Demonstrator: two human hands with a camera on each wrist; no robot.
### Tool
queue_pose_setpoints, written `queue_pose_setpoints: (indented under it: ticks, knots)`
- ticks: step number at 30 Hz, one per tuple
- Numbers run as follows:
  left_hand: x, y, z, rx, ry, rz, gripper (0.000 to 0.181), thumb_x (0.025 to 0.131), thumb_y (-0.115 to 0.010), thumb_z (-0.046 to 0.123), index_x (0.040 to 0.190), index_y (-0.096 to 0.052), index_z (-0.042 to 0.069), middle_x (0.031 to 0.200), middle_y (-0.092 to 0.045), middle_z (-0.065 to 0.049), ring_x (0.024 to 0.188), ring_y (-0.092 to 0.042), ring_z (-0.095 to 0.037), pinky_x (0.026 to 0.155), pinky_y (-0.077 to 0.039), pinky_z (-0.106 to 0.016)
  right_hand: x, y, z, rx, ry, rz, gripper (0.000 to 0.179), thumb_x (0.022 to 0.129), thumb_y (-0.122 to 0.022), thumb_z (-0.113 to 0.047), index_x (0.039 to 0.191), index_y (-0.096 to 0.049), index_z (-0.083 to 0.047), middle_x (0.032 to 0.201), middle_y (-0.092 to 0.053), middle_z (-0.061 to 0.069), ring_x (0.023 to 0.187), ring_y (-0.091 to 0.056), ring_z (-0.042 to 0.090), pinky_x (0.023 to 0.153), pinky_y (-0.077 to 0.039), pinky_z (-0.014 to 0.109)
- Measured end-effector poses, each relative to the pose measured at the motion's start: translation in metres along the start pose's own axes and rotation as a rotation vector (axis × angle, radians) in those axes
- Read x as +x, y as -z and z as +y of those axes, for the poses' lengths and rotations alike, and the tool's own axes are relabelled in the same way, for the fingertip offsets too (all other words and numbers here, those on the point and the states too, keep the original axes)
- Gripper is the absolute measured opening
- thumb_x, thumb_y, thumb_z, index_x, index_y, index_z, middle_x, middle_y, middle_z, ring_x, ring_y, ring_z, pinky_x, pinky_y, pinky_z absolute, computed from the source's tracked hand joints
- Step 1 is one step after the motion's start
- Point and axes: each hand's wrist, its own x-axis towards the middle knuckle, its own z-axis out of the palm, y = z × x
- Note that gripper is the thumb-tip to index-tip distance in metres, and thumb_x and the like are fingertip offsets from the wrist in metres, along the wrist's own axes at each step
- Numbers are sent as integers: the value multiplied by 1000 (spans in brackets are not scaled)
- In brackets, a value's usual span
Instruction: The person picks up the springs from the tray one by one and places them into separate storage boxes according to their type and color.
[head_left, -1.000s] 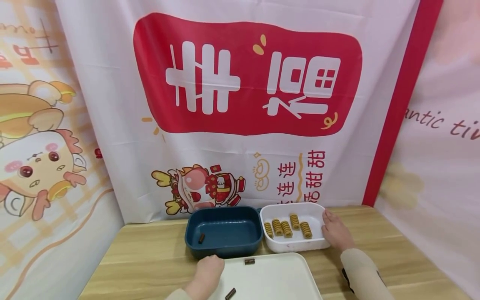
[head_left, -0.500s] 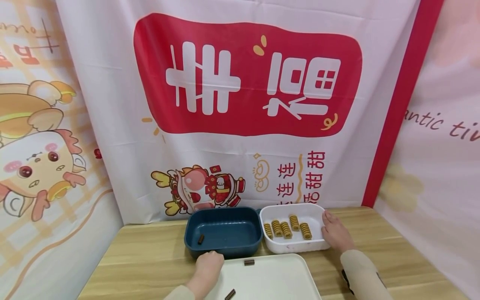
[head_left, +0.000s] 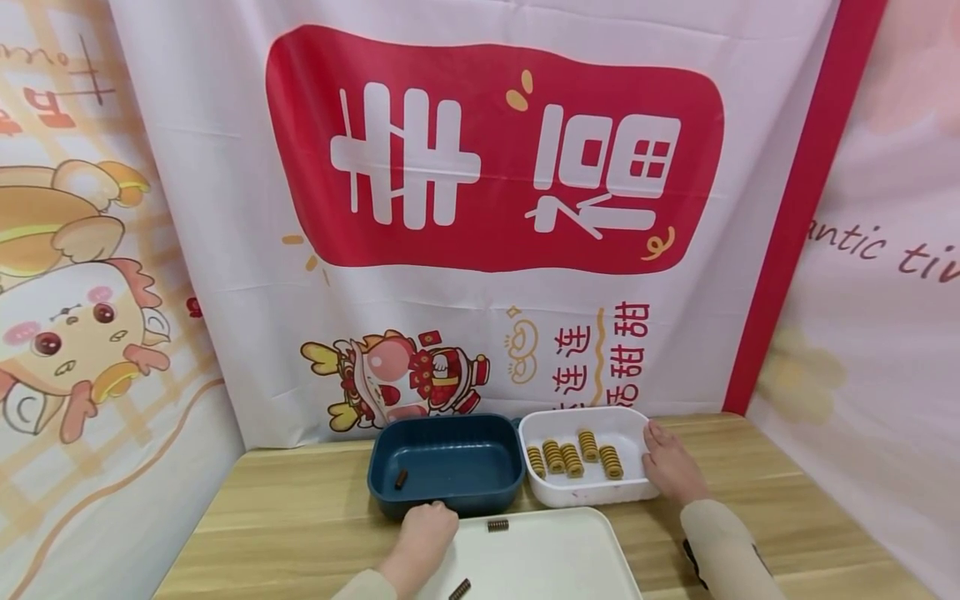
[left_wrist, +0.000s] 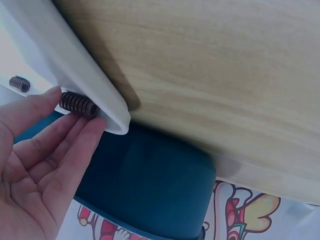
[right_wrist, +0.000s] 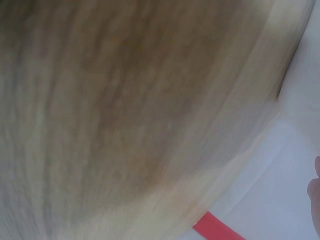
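My left hand (head_left: 422, 537) is over the upper left corner of the pale tray (head_left: 551, 558), just in front of the dark blue bin (head_left: 450, 504). In the left wrist view, a dark brown coil spring (left_wrist: 78, 104) is pinched between thumb and fingers at the tray's corner. My right hand (head_left: 675, 467) grips the right end of the white bin (head_left: 592, 495), fingers at its rim. Several yellow springs (head_left: 588, 446) lie in that bin. One small dark spring (head_left: 401, 478) lies in the blue bin. Two more, an upper spring (head_left: 498, 525) and a lower spring (head_left: 460, 589), lie on the tray.
The two bins stand side by side at the back of the wooden table (head_left: 285, 517). Behind them hangs a white cloth banner (head_left: 247, 333) with a red panel. Printed cloths hang at both sides. Mostly table surface (right_wrist: 125, 100) fills the right wrist view.
My left hand has shifted slightly to the right over the tray's corner. The right hand stays on the white bin, and the visible springs have not moved.
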Motion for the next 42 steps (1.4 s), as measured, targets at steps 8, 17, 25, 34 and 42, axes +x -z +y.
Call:
queue_pose_setpoints:
  ticks: [8, 17, 25, 34, 42]
  knots:
    - [4, 1, 2, 39, -35, -62, 14, 79, -66, 8, 67, -66, 14, 64, -58, 0, 61, -58, -13, 52, -51, -29, 1, 1, 0, 7, -16, -10, 49, 91, -47, -8, 129, -39, 22, 138, -37, 34, 129, -33, 48, 106, -22, 58]
    - [7, 4, 2, 49, -90, -82, 14, 78, -66, 10, 66, -65, 16, 64, -60, 4, 59, -56, -11, 52, -49, -28, 2, 1, 0, 1, -16, -5, 49, 91, -47, -8, 129, -39, 22, 138, -37, 34, 129, -32, 48, 106, -22, 57]
    - [8, 4, 3, 63, -121, -139, 13, 79, -66, 12, 67, -67, 17, 66, -62, 5, 59, -57, -11, 53, -49, -28, 1, 1, -2, -5, -12, 4, 48, 90, -48, -7, 128, -41, 22, 137, -39, 34, 128, -34, 48, 105, -24, 57]
    - [10, 0, 0, 19, -117, -132, 14, 78, -67, 9, 66, -66, 16, 63, -62, 4, 57, -57, -12, 52, -49, -29, 1, 1, -2, -14, -9, 10, 47, 90, -49, -6, 127, -41, 22, 137, -40, 33, 129, -35, 47, 105, -24, 57]
    - [13, 10, -10, -151, -159, -240, 13, 76, -72, 3, 70, -64, 12, 65, -61, 2, 57, -55, -12, 55, -50, -29, 1, 0, -1, -11, -30, -23, 49, 91, -47, -8, 129, -39, 22, 139, -36, 33, 130, -32, 48, 106, -22, 58]
